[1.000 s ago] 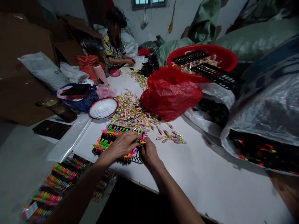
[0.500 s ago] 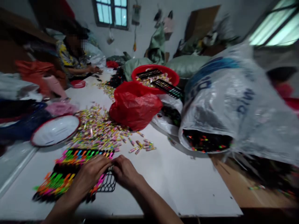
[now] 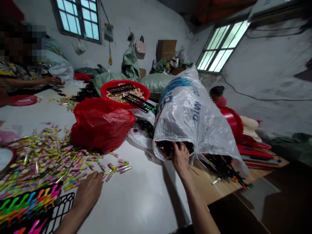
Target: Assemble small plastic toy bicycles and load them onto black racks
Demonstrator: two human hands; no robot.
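Observation:
My right hand (image 3: 180,158) reaches into the mouth of a big white woven sack (image 3: 177,120), its fingers apart over black pieces with bright tips (image 3: 165,147); the fingertips are partly hidden. On the white table, my left hand (image 3: 90,188) has its fingers curled down and together beside small clear tubes with yellow and pink contents (image 3: 122,166). Whatever those fingers hold, if anything, is hidden. Left of that wrist lies a black grid rack (image 3: 59,211), with a row of neon-coloured, hook-ended pieces (image 3: 31,196) next to it.
A heap of tubes (image 3: 48,152) spreads over the left of the table. Behind it sit a red plastic bag (image 3: 102,125) and a red basin (image 3: 143,89) with racks on top. At far left a co-worker's hands (image 3: 57,80) handle dark pieces. More black pieces (image 3: 226,169) spill at right.
The view has swung right. My right hand has left the rack and moved right to the sack's mouth. My left hand has come off the coloured pieces and now rests near the tubes.

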